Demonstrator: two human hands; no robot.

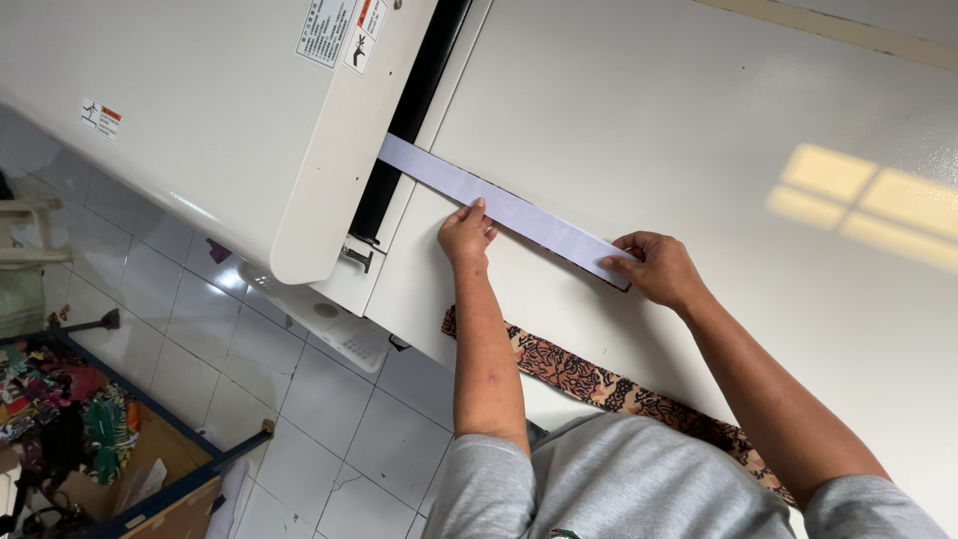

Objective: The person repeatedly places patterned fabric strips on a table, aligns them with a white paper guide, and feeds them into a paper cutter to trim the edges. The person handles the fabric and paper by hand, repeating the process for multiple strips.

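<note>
Left hand (465, 235) flat, fingertips pressing the pale lilac strip (504, 207) midway along; nothing gripped. Right hand (654, 268) loosely curled at the strip's near end, fingers pinning it to the white table (699, 120) (probably to keep it straight). Beyond the left hand the strip's far end enters the machine's dark slot (409, 115). Patterned brown band (599, 384) lies below both forearms, near the person's body.

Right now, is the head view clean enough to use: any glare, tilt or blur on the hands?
Head view: sharp on the left hand, right hand and pale strip; the frame is strongly tilted; a window-shaped light patch lies on the white table, clear of the hands; soft sheen on the floor tiles.
</note>
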